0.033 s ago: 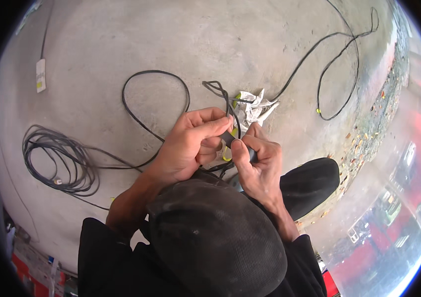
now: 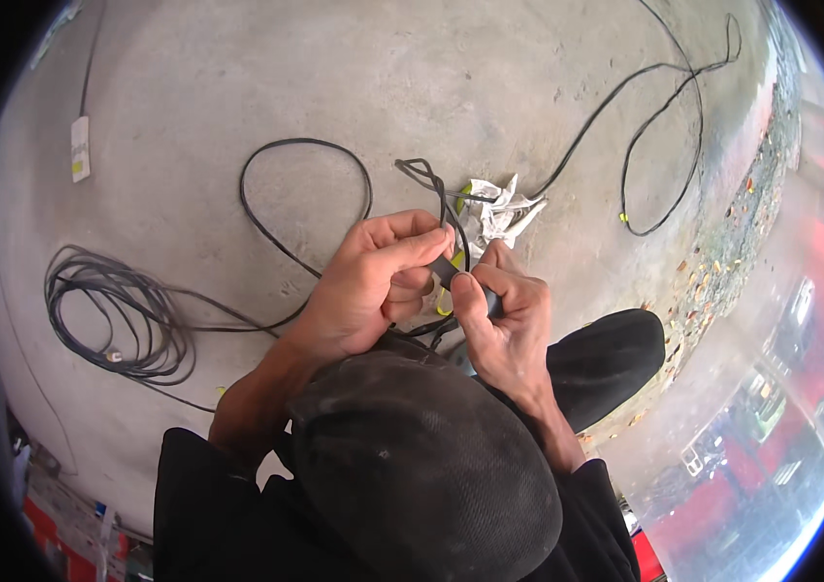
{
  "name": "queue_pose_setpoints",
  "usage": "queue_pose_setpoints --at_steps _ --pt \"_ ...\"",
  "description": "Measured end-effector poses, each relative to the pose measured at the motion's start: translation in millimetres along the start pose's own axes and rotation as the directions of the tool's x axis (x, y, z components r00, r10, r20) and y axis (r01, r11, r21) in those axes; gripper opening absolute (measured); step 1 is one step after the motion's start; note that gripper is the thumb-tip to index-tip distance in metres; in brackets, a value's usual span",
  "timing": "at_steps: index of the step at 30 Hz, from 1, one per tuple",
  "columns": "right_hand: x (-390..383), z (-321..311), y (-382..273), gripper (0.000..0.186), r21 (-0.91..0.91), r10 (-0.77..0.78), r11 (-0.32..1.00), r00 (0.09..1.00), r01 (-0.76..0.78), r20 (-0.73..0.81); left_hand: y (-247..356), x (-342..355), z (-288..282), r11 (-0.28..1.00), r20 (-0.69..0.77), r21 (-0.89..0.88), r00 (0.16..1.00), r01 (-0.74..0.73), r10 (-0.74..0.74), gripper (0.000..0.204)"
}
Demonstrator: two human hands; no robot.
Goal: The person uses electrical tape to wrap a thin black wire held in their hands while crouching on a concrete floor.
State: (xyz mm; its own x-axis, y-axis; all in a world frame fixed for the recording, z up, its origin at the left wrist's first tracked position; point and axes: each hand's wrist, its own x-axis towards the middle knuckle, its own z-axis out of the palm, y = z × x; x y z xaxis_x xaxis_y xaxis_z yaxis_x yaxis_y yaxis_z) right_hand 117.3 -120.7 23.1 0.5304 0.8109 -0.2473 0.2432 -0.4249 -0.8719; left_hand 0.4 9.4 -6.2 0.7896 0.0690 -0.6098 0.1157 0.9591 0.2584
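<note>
Close together above the floor, my left hand (image 2: 373, 276) pinches a black cable (image 2: 442, 199) between thumb and fingertips. A short flat strip of black tape (image 2: 445, 271) stretches from there to my right hand (image 2: 504, 320). The thumb of that hand presses on the strip, and its fingers curl round a dark, rounded piece that looks like the tape roll, mostly hidden. More of the cable runs down between the hands, and its far part bends in a narrow loop. Just beyond the right hand lies a crumpled white wrapper (image 2: 499, 209) with yellow-green bits beside it.
A coil of black cable (image 2: 174, 335) lies on the concrete floor (image 2: 189, 87) at left. Another looped cable (image 2: 633, 145) is at far right. A power strip (image 2: 80, 150) lies far left. Clear plastic sheeting (image 2: 751, 417) and a gravel strip (image 2: 722, 281) border the right side.
</note>
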Motion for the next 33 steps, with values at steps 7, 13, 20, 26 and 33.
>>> queue_pose_setpoints --at_steps 7,13,20,26,33 --pt "5 -10 -3 0.024 -0.018 -0.068 0.998 0.997 0.068 0.023 9 -5 -1 1.0 0.108 0.019 0.994 -0.009 0.007 0.013" --pt "-2 -16 -3 0.022 0.016 -0.095 0.995 0.995 0.094 0.03 7 -14 0 0.822 0.193 0.474 0.948 -0.316 0.254 0.026" --pt "-4 -19 -4 0.023 -0.01 -0.129 0.992 0.991 0.13 0.029 4 -24 13 0.727 0.149 0.589 0.932 -0.353 0.332 0.031" --pt "4 -13 9 0.022 -0.062 -0.129 0.99 0.991 0.13 0.022 -2 -23 13 0.822 0.144 0.461 0.942 -0.334 0.303 0.032" --pt "11 0 8 0.012 0.058 -0.114 0.991 0.989 0.12 -0.096 -4 -20 12 0.719 0.181 0.553 0.903 -0.421 0.389 0.033"
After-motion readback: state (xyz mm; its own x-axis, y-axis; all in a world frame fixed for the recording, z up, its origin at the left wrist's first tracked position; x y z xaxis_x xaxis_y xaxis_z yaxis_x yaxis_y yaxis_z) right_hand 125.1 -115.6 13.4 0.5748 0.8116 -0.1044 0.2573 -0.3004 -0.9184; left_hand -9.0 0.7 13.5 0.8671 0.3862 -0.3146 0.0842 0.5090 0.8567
